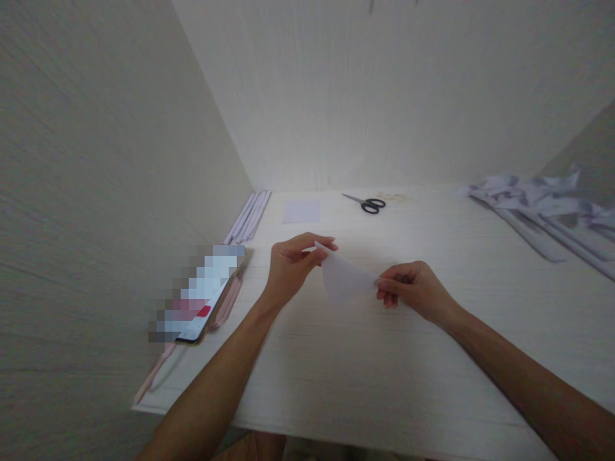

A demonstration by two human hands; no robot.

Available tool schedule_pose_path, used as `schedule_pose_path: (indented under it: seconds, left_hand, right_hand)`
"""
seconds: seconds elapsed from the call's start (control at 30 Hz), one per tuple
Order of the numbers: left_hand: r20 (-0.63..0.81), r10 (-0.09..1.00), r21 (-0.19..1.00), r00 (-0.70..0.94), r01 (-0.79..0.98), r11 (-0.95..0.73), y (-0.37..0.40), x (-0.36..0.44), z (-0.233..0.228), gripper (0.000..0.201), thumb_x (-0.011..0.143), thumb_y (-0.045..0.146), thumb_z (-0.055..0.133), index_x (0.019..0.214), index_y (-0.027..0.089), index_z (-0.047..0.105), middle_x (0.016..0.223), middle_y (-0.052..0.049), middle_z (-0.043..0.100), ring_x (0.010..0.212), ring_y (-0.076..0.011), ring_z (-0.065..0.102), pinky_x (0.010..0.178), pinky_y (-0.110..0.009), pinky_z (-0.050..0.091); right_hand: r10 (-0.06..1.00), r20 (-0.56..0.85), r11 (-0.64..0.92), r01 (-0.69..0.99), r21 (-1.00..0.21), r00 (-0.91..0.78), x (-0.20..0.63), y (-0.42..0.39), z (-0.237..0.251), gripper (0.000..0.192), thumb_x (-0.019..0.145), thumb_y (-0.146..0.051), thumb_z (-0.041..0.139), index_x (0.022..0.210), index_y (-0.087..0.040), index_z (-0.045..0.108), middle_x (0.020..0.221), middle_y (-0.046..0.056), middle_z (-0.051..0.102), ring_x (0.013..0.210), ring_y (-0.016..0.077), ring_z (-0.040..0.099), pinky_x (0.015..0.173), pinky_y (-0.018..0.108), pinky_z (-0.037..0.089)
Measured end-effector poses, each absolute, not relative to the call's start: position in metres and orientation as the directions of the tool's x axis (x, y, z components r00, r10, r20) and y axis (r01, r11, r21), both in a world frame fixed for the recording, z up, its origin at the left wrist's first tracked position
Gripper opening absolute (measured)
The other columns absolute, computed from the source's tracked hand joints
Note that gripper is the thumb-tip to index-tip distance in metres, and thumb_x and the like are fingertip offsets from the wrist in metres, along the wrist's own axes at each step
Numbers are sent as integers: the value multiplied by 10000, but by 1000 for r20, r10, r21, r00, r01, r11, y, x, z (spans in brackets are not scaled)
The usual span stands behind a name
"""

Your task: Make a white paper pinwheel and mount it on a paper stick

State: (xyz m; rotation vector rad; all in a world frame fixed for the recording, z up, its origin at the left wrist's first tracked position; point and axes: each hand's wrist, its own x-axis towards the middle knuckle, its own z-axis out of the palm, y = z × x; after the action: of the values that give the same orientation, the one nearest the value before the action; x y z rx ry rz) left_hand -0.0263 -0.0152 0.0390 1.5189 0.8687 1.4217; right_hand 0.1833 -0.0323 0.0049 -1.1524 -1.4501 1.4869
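Between my hands, above the table, is a thin white sheet of paper (344,280) that looks folded into a triangle. My left hand (300,256) pinches its upper left corner between thumb and fingers. On the other side, my right hand (401,285) grips the right corner between thumb and forefinger. Whether the paper's lower edge touches the table I cannot tell. Behind my left hand a flat square of pale paper (302,211) lies on the table. Black-handled scissors (368,203) rest farther back, blades pointing left.
White table (336,371) has walls at its back and left. Several rolled paper sticks (248,216) lie at the back left. A phone (211,298), partly pixelated, leans by the left wall with a pinkish strip (227,304) beside it. White paper pieces (538,205) are heaped at right.
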Motion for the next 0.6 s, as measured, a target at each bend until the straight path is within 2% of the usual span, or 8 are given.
schedule_pose_path:
  seconds: [0.27, 0.6]
  left_hand:
    - [411, 904, 912, 120, -55, -407, -17, -25, 40, 70, 661, 228, 608, 655, 192, 668, 686, -9, 670, 616, -105, 579, 542, -203, 444]
    - [383, 922, 924, 67, -40, -381, -19, -23, 42, 143, 685, 274, 581, 623, 180, 670, 661, -25, 666, 620, -115, 574, 543, -216, 428]
  right_hand:
    - [930, -133, -105, 98, -990, -342, 184, -32, 4, 199, 622, -323, 658, 558, -138, 624, 494, 6, 611, 387, 63, 519, 386, 164, 422]
    - [938, -123, -92, 109, -990, -325, 182, -33, 6, 198, 612, -326, 662, 569, -136, 629, 507, 15, 619, 396, 69, 521, 399, 176, 436]
